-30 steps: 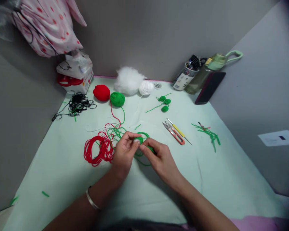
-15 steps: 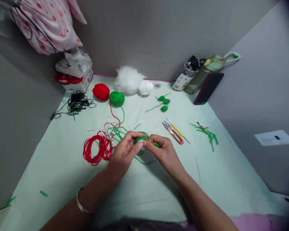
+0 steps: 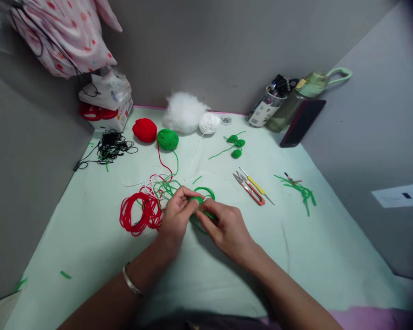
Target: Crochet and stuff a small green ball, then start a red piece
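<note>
Between thumb and fingers, my left hand (image 3: 177,215) pinches a small green crocheted piece (image 3: 197,200). Pressed close on its right side is my right hand (image 3: 223,222), its thumb and forefinger closed at the piece's edge; whether they grip the piece itself or its yarn is hidden. Loops of green yarn (image 3: 206,190) show behind and below the fingers. Left of my hands lie a loose coil of red yarn (image 3: 127,215) and tangled white and green strands. Thread snips (image 3: 249,189) and a crochet hook with a yellow handle (image 3: 256,184) rest to the right.
Along the back stand a red yarn ball (image 3: 145,130), a green yarn ball (image 3: 168,139), white stuffing (image 3: 185,112) and a white yarn ball (image 3: 209,123). Small green crocheted pieces (image 3: 236,154) lie nearby. Green scraps (image 3: 303,192), a phone (image 3: 303,123) and a bottle (image 3: 285,112) are at right.
Both hands shifted slightly right, then back left, with the green piece between them. White showing at the piece's edge earlier is now out of sight. The view has tilted a little.
</note>
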`<state>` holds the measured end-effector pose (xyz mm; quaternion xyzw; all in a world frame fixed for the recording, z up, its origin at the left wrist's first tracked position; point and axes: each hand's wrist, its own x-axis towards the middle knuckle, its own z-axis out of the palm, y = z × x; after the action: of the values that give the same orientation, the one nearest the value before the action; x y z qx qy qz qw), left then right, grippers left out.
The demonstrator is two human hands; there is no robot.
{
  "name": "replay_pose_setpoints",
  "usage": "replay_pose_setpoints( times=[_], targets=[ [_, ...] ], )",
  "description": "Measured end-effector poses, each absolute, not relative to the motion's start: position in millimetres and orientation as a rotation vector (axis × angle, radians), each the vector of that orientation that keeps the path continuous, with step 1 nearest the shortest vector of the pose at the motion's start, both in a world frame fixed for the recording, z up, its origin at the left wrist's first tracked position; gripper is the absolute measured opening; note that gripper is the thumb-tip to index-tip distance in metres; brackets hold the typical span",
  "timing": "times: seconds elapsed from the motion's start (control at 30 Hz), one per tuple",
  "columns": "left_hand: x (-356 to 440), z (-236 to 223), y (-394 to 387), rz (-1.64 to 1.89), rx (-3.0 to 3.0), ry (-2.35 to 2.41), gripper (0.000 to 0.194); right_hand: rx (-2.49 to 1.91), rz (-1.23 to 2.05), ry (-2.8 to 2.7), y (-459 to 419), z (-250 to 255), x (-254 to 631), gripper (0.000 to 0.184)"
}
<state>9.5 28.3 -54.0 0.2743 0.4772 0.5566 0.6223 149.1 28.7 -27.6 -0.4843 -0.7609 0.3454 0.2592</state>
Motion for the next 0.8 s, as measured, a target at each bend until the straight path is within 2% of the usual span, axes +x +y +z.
replay_pose_setpoints(
  times=[0.1, 0.2, 0.37, 0.5, 0.8],
  targets=[
    [13.1, -52.4, 25.5, 1.261, 0.595, 1.099, 0.008, -1.386, 0.930, -1.948, 30.9, -31.5, 149.3, 0.022],
    [12.9, -47.6, 22.1, 1.240, 0.600, 1.072, 0.007, -1.456, 1.093, -1.766, 33.8, -30.6, 150.9, 0.024],
    [7.2, -45.4, 22.2, 1.211, 0.657, 0.972, 0.024, -1.396, 1.321, -1.579, 42.6, -21.5, 157.0, 0.028],
    [4.1, -52.0, 26.8, 1.222, 0.677, 0.974, 0.026, -1.255, 1.396, -1.729, 42.2, -15.4, 160.0, 0.026],
    [8.2, -62.6, 32.2, 1.254, 0.607, 1.084, 0.018, -1.334, 0.916, -2.076, 26.1, -33.3, 146.9, 0.017]
  ],
)
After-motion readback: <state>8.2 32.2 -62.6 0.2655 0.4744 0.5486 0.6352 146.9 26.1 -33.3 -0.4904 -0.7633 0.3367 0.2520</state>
